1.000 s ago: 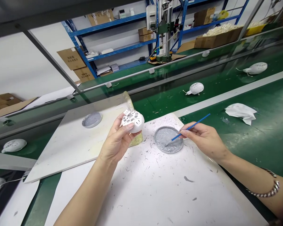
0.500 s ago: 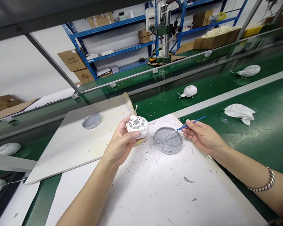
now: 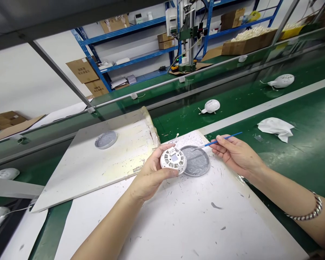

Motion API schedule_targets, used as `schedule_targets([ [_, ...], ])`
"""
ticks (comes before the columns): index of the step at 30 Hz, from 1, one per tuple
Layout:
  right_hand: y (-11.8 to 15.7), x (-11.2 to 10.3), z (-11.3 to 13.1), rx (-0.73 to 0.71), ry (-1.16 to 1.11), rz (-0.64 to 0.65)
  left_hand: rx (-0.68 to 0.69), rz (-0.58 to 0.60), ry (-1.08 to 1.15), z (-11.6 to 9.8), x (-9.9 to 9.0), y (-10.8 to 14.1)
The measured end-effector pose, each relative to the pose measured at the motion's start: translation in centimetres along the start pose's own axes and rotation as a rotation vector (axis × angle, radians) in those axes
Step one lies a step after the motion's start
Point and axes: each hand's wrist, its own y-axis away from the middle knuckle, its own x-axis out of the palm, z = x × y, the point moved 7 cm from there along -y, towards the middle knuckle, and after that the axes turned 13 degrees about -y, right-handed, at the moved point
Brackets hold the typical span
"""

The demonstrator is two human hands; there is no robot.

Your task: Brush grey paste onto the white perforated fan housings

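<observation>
My left hand point(image 3: 155, 173) is closed round a round white plastic part point(image 3: 173, 160) with a ring of slots and a small square at its centre. That part is tilted up and overlaps the left edge of a round dish of grey paste point(image 3: 196, 164) in view. Between the fingertips of my right hand point(image 3: 234, 153) is a thin blue stick point(image 3: 224, 139), and its pale tip is over the dish. The dish lies on a white sheet point(image 3: 178, 216) marked with grey specks.
A second grey dish point(image 3: 106, 139) sits on a white board point(image 3: 89, 166) at the left. White units point(image 3: 212, 106) and a crumpled white cloth point(image 3: 275, 128) lie on the green belt point(image 3: 308, 119). A metal rail point(image 3: 54, 68) slants at the upper left.
My left hand has moved right and down with the white part, nearer the dish. The stick's tip has shifted slightly left over the paste. White units on the belt have slid a little left.
</observation>
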Motion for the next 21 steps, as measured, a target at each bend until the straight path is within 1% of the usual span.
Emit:
schedule_targets([
  [4,0.5,0.3,1.0,-0.025,-0.042,0.003,-0.052,0.055,-0.004,0.8,0.9,0.1],
  [7,1.4,0.9,1.5,-0.030,-0.059,0.015,-0.072,0.085,-0.024,1.4,1.4,0.0],
  [9,2.3,1.4,1.6,-0.041,-0.040,0.047,-0.076,0.107,-0.023,1.7,1.7,0.0],
  [11,3.1,2.1,1.6,-0.081,0.014,0.120,-0.074,0.125,-0.009,1.9,1.9,0.0],
  [14,4.2,3.2,1.8,-0.180,0.125,0.252,-0.059,0.146,-0.005,1.9,2.0,0.2],
  [17,5.0,3.8,2.0,-0.294,0.223,0.351,-0.047,0.162,-0.015,2.0,2.1,0.3],
  [19,5.7,4.1,2.4,-0.407,0.298,0.414,-0.040,0.172,-0.023,2.0,2.1,0.4],
  [21,6.8,4.6,3.1,-0.559,0.391,0.500,-0.035,0.177,-0.032,2.0,2.1,0.4],
])
